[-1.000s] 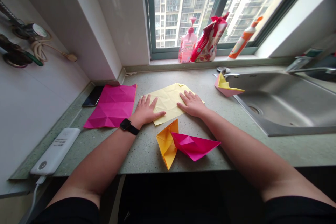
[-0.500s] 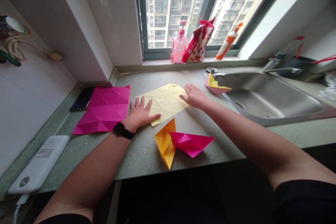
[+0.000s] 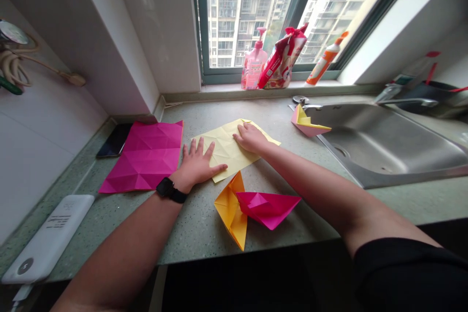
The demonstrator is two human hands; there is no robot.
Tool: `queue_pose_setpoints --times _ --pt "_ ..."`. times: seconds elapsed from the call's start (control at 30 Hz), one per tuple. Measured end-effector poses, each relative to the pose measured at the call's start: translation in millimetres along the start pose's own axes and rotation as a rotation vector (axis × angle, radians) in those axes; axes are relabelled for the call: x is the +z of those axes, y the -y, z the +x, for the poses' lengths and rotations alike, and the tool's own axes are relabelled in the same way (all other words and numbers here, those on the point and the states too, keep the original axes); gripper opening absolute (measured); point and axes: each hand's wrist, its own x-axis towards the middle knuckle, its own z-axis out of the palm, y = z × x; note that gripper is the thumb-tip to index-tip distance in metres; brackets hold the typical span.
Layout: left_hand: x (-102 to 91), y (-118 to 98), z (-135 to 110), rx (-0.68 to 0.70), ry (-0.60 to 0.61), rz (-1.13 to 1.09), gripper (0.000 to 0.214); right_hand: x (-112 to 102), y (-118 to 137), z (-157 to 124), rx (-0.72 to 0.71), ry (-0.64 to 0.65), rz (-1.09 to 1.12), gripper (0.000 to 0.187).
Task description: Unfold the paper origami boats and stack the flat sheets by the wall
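Observation:
A creased pale yellow paper sheet [image 3: 224, 148] lies flat on the green speckled counter [image 3: 197, 219]. My left hand [image 3: 198, 164], with a black watch on its wrist, rests flat with fingers spread on the sheet's left corner. My right hand [image 3: 249, 137] presses flat on the middle of the sheet, fingers stretched out. Neither hand holds anything. In front of the sheet lie a folded orange paper boat [image 3: 230, 208] and a folded pink paper boat [image 3: 268, 207], touching each other.
A creased pink sheet [image 3: 145, 156] lies to the left, beside a black phone [image 3: 113, 140]. A white power bank [image 3: 47, 241] sits at the front left. A pink-and-yellow folded boat [image 3: 308, 123] stands by the steel sink [image 3: 387, 141]. Bottles and a red bag [image 3: 281, 58] line the windowsill.
My right hand slid out to the sheet's right edge, then came back left onto its middle. My left hand stayed on the left corner. The camera view shifted slightly.

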Motion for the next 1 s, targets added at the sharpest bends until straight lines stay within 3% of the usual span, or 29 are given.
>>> queue_pose_setpoints --times 0.43,0.7,0.8,0.87,0.93,1.0 --pt "-8.3 -5 -3 -0.009 0.032 0.018 0.11 2 -28 31 -0.07 0.083 0.013 0.081" --pt "-14.9 -8 -5 -0.042 0.09 0.04 0.111 0 -67 45 0.056 0.085 -0.017 0.086" --pt "-15.7 -9 -5 -0.048 0.097 0.049 0.111 -8 -67 46 0.093 0.057 -0.053 0.087" --pt "-15.4 -9 -6 -0.047 0.092 0.049 0.111 -12 -55 43 0.014 -0.008 -0.044 0.087" --pt "-14.9 -9 -6 -0.045 0.085 0.05 0.112 -10 -35 34 -0.193 -0.057 0.012 0.084" --pt "-14.4 -9 -6 -0.041 0.081 0.052 0.112 -1 -10 20 -0.433 -0.003 0.077 0.081"
